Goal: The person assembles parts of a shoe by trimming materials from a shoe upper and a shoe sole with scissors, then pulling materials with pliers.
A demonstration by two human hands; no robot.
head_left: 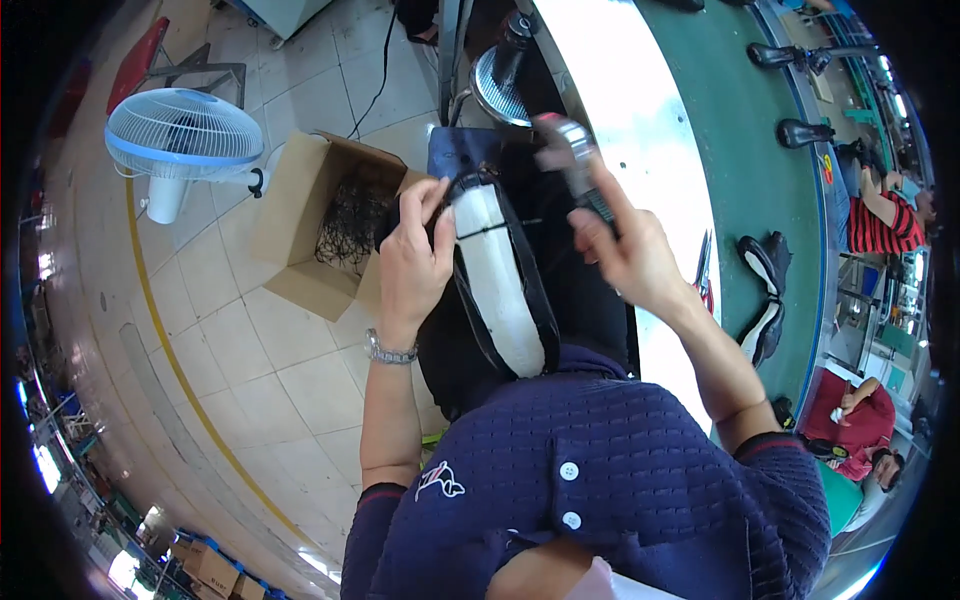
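A black shoe upper with a white underside rests bottom-up across my lap. A thin dark cord or strip crosses the white part near its far end. My left hand, with a metal watch on the wrist, pinches the dark edge at that far end. Raised to the right of the shoe, my right hand is closed round a hand tool with a dark handle and a metallic, partly red head. Motion blur hides the tool's exact kind, and it is apart from the shoe.
Left of me, an open cardboard box holds dark tangled strips, beside a white-blue fan. A white workbench runs along my right, with scissors on it. Beyond, a green conveyor carries black shoes; people sit past it.
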